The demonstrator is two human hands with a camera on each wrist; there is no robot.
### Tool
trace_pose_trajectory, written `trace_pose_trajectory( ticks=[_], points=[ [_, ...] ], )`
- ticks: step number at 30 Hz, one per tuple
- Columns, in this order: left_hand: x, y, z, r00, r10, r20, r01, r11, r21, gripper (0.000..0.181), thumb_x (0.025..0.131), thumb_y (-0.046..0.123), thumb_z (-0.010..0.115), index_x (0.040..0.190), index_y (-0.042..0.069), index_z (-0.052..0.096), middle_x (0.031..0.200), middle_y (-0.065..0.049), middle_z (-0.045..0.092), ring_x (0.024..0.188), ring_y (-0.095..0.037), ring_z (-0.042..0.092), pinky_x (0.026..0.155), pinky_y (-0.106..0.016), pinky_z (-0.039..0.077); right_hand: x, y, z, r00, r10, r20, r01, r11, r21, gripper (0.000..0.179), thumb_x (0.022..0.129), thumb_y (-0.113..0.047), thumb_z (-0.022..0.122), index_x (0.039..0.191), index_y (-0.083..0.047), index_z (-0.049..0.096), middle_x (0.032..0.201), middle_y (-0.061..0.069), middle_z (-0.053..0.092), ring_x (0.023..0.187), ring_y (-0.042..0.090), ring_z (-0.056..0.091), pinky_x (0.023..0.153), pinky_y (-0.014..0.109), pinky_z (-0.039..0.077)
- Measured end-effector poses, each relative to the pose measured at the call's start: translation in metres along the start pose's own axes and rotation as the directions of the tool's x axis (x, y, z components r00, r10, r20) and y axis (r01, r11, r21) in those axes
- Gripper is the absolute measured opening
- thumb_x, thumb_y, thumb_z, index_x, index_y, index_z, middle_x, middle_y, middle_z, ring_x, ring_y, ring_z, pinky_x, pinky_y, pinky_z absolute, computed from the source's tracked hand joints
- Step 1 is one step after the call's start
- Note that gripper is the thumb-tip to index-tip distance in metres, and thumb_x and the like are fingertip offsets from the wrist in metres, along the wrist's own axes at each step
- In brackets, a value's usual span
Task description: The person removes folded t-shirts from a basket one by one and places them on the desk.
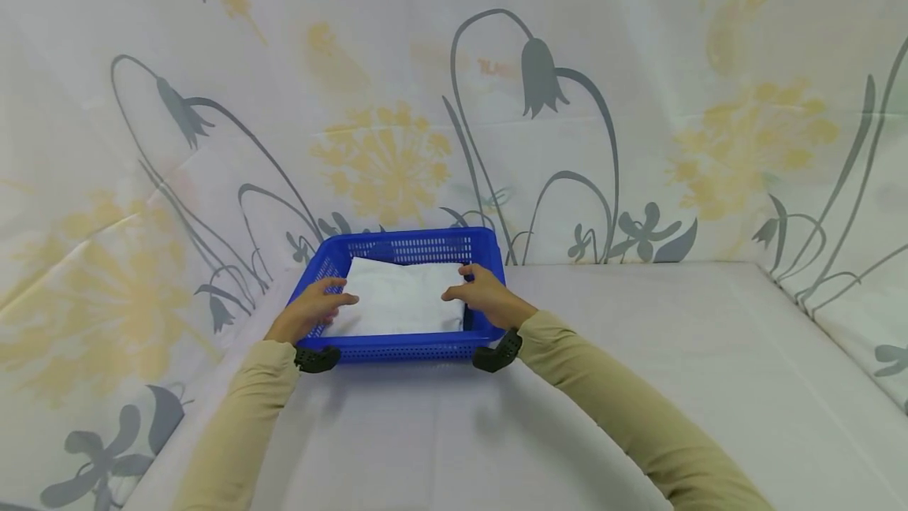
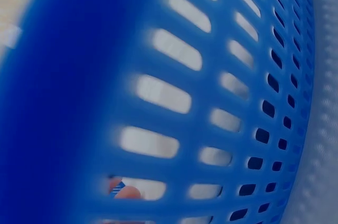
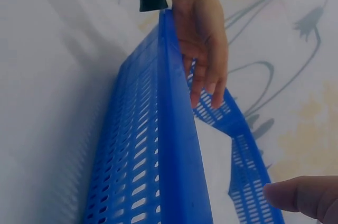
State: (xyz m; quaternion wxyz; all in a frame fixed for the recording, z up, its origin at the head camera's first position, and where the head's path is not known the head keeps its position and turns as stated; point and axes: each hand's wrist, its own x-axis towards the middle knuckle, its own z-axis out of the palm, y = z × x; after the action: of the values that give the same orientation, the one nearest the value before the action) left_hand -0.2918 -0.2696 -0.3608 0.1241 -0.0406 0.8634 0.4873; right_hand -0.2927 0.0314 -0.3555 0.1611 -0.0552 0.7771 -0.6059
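A blue perforated plastic basket (image 1: 411,352) stands on the white surface, with a white, flat, folded cloth-like piece (image 1: 404,300) lying inside. At its left side, my left hand (image 1: 312,310) reaches over the rim, fingers loosely extended towards the white piece's left edge. My right hand (image 1: 493,298) comes over the right side, thumb and fingers spread near the right edge. In the right wrist view, the left hand (image 3: 203,49) hangs relaxed inside the basket, while the right thumb (image 3: 296,195) appears apart from the white piece. The basket wall (image 2: 206,92) hides most of the left wrist view.
A white cover (image 1: 638,353) lies over the table around the basket. Behind it rises a cloth backdrop (image 1: 397,77) printed with grey and yellow flowers. Dark wrist bands (image 1: 318,359) sit by the basket's front rim.
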Motion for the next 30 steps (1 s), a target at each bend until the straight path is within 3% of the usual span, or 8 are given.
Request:
trace_pose_trajectory(
  ticks=[4, 8, 14, 19, 30],
  points=[
    [0.003, -0.004, 0.001, 1.000, -0.019, 0.012, 0.019, 1.000, -0.010, 0.071, 0.095, 0.022, 0.062, 0.149, -0.003, 0.024, 0.151, -0.027, 0.023, 0.125, -0.044, 0.039, 0.096, -0.045, 0.041, 0.002, 0.000, 0.002, 1.000, 0.020, -0.005, -0.020, 0.999, -0.033, 0.076, 0.085, -0.010, 0.070, 0.148, 0.000, 0.029, 0.152, 0.023, 0.026, 0.130, 0.042, 0.039, 0.106, 0.049, 0.031],
    [0.005, -0.007, 0.000, 1.000, -0.015, 0.027, 0.016, 1.000, -0.024, 0.072, 0.095, 0.021, 0.061, 0.150, -0.003, 0.022, 0.155, -0.027, 0.014, 0.134, -0.048, 0.027, 0.106, -0.053, 0.030, 0.005, 0.002, 0.004, 0.999, 0.045, -0.006, -0.045, 0.998, -0.047, 0.078, 0.086, -0.010, 0.070, 0.149, 0.000, 0.026, 0.153, 0.024, 0.024, 0.128, 0.045, 0.040, 0.106, 0.051, 0.032],
    [0.004, -0.007, 0.000, 1.000, -0.003, 0.019, 0.003, 1.000, -0.017, 0.073, 0.094, 0.019, 0.061, 0.150, -0.006, 0.021, 0.155, -0.029, 0.011, 0.138, -0.048, 0.017, 0.107, -0.060, 0.021, 0.010, 0.005, 0.007, 0.997, 0.077, -0.004, -0.077, 0.994, -0.076, 0.082, 0.085, -0.011, 0.071, 0.150, 0.001, 0.023, 0.151, 0.025, 0.026, 0.128, 0.046, 0.040, 0.105, 0.052, 0.032],
    [0.003, -0.006, 0.002, 0.998, -0.065, 0.008, 0.065, 0.998, -0.019, 0.074, 0.093, 0.021, 0.062, 0.149, -0.005, 0.023, 0.154, -0.030, 0.011, 0.138, -0.048, 0.015, 0.105, -0.065, 0.022, 0.013, 0.007, 0.010, 0.995, 0.096, -0.002, -0.095, 0.992, -0.077, 0.084, 0.084, -0.009, 0.071, 0.150, 0.002, 0.021, 0.151, 0.026, 0.025, 0.130, 0.045, 0.038, 0.104, 0.051, 0.034],
    [0.003, -0.008, 0.003, 0.993, -0.113, 0.036, 0.113, 0.993, -0.018, 0.076, 0.092, 0.022, 0.063, 0.149, -0.007, 0.021, 0.154, -0.031, 0.010, 0.139, -0.046, 0.016, 0.107, -0.060, 0.022, 0.019, 0.009, 0.015, 0.987, 0.158, 0.010, -0.156, 0.983, -0.092, 0.093, 0.082, -0.010, 0.073, 0.153, -0.002, 0.014, 0.154, 0.023, 0.020, 0.132, 0.039, 0.035, 0.102, 0.050, 0.038]
  ],
)
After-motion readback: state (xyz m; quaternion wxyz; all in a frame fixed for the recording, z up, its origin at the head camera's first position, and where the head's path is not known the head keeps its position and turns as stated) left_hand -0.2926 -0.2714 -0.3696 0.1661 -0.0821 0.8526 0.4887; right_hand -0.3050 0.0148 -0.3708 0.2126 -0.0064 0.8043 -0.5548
